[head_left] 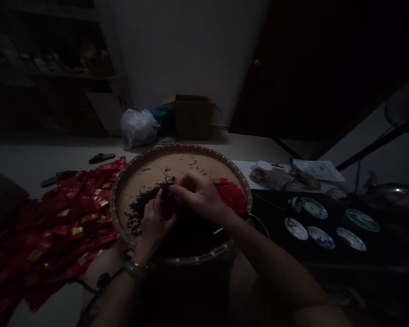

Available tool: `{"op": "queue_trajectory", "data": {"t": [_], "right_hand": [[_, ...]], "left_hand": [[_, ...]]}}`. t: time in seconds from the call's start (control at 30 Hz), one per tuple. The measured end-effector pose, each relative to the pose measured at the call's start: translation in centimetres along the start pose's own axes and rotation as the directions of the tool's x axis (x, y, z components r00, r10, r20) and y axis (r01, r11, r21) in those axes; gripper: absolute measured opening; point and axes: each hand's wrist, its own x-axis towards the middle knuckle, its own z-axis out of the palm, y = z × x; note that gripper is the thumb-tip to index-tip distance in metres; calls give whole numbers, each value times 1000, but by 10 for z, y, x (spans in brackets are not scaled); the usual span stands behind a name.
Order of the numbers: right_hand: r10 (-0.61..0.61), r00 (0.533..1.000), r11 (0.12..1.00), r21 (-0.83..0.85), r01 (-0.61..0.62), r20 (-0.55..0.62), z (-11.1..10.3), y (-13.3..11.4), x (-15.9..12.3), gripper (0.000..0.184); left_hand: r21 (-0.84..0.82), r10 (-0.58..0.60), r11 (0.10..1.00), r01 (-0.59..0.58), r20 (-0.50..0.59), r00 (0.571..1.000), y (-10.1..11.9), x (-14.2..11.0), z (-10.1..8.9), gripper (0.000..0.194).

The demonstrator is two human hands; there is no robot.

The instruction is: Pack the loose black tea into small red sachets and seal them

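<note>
Hands meet above the woven tray (122,190) centre: left hand (155,222) and right hand (199,195) pinch a red packet (167,206) over loose tea (146,204). Risk: leaves spilling past the near rim if the packet tips.

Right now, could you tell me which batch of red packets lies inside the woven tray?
The small stack of red packets at the woven tray's right rim, beside the right hand. The big heap of red packets lies outside, left of the tray.

bare forearms, green bangle (135,269) on left wrist
</note>
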Motion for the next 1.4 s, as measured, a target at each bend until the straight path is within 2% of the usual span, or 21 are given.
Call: {"op": "queue_trajectory", "data": {"t": [0.07,0.13,0.23,0.3,0.43,0.57,0.67,0.73,0.83,0.9,0.97,1.03,1.13,1.23,1.4], "right_hand": [[22,998,996,-84,-27,-62,7,9,15,18],[55,998,988,-144,-55,-5,19,21,22,18],[94,991,969,-237,-69,94,36,39,23,17],[131,989,963,-247,-109,73,43,50,22,16],[281,959,949,-138,-282,-24,48,67,23,28],[348,937,931,-126,-342,25,50,81,28,14],[355,934,927,115,-356,30,52,88,31,11],[399,914,867,293,-402,73,52,90,32,11],[396,883,756,457,-469,252,49,90,29,14],[339,857,726,471,-501,389,46,89,25,23],[338,813,720,426,-548,474,45,88,23,30],[386,784,695,405,-594,487,45,87,22,36],[419,778,648,447,-617,467,45,84,22,42],[392,781,632,475,-613,486,45,78,22,50],[323,743,622,460,-634,587,32,70,28,64]], "left_hand": [[63,137,989,-134,-45,990,-7,1,5,78],[129,206,972,-195,-80,975,-13,1,10,80],[183,210,964,-193,-76,975,-15,0,15,82],[197,200,963,-184,-63,978,-14,-1,17,83],[197,203,962,-188,-58,977,-13,-2,20,82],[180,261,951,-251,-31,965,-16,-1,22,76],[170,313,934,-315,40,949,-19,1,20,61],[164,313,934,-319,58,948,-20,2,18,55],[153,291,943,-296,53,955,-21,2,18,52],[136,296,943,-303,68,953,-20,0,20,50],[123,309,940,-318,86,947,-19,-2,22,51],[125,315,937,-325,95,944,-17,-4,24,49],[153,299,939,-309,87,950,-14,-4,23,44],[179,293,935,-306,96,951,-10,-3,19,43],[189,253,942,-276,137,958,-10,2,17,38]]}}
